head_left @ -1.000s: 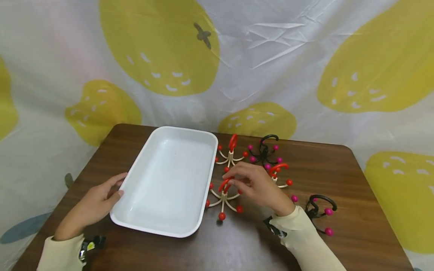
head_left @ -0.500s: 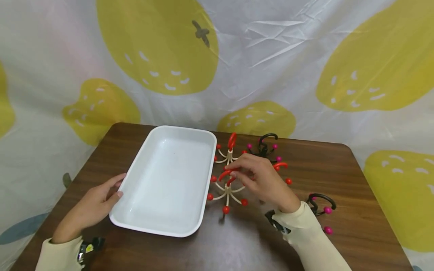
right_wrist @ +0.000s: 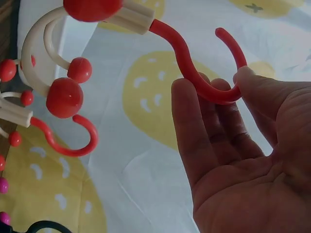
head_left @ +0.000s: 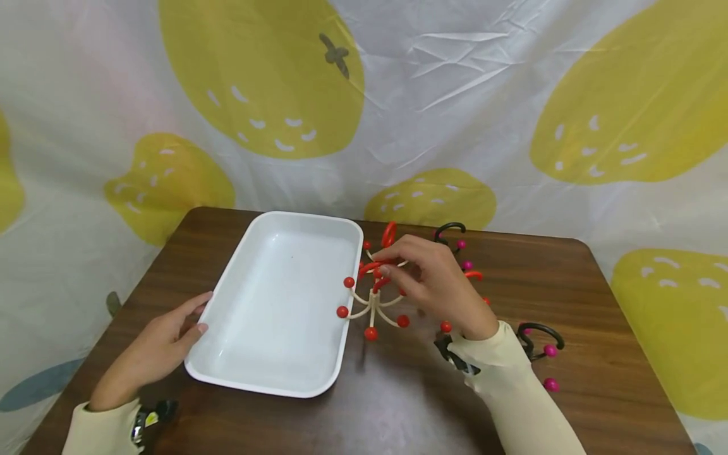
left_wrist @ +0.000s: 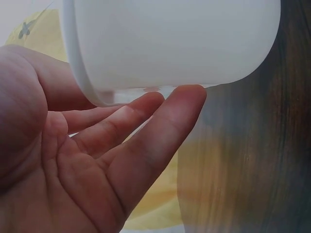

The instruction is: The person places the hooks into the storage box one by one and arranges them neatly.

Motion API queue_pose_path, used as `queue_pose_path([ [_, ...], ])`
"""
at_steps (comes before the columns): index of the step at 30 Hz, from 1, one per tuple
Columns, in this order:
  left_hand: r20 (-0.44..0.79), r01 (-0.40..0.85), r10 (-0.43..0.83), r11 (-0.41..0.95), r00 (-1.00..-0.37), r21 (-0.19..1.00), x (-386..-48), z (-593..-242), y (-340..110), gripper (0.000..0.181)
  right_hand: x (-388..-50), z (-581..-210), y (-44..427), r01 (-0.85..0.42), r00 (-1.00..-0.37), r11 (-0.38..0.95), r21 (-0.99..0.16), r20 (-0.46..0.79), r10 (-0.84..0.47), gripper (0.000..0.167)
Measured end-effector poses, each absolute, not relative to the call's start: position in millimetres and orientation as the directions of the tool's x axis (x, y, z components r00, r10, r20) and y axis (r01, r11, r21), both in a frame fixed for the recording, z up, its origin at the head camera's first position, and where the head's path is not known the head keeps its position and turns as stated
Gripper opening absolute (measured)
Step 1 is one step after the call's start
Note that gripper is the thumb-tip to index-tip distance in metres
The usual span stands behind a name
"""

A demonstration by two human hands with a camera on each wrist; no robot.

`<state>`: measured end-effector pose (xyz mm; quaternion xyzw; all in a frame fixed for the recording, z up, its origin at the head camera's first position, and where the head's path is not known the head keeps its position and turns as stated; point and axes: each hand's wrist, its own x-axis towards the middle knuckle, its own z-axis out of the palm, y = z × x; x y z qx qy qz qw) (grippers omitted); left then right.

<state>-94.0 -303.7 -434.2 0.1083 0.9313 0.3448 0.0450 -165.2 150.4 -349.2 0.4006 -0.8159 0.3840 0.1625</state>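
Note:
In the head view my left hand (head_left: 156,354) holds the left side of a white rectangular tray (head_left: 193,366). In the left wrist view the fingers (left_wrist: 155,131) lie along its outer wall, and the thumb passes behind the rim. My right hand (head_left: 440,284) pinches the red curved hook of a cream multi-arm hook hanger (head_left: 373,303) tipped with red balls. This hanger is raised off the table, just right of the tray, its left arms overlapping the rim. The right wrist view shows thumb and fingers round the red hook (right_wrist: 182,51).
Behind the right hand stands another red-hooked hanger (head_left: 389,234), with a black, pink-balled one (head_left: 452,229) beside it. A further red hook (head_left: 474,275) is partly hidden. Another black hanger (head_left: 540,335) stands by the right sleeve. A fruit-patterned curtain hangs behind the brown table (head_left: 603,379).
The right hand has lifted the red-hooked hanger from the table, moving it up and away and slightly left at the end, toward the tray's right rim. The left hand stays on the tray.

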Motion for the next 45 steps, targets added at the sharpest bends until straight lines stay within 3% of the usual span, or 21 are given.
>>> queue_pose_path([
  [10,-0.039,0.146,0.23,0.731,-0.972,0.666,-94.2,-431.0,-303.3,0.058,-182.0,-344.0,127.7,-0.801,-0.598,0.38,-0.462,0.603,-0.528,0.018],
  [25,-0.051,0.148,0.236,0.747,-0.97,0.648,-96.3,-430.5,-304.4,0.06,-208.9,-338.7,92.3,-0.697,-0.709,0.329,-0.637,0.545,-0.448,0.02],
  [45,-0.068,0.145,0.232,0.784,-0.97,0.603,-97.9,-430.5,-303.8,0.063,-256.5,-348.7,45.6,-0.632,-0.771,0.389,-0.671,0.491,-0.405,0.02],
])
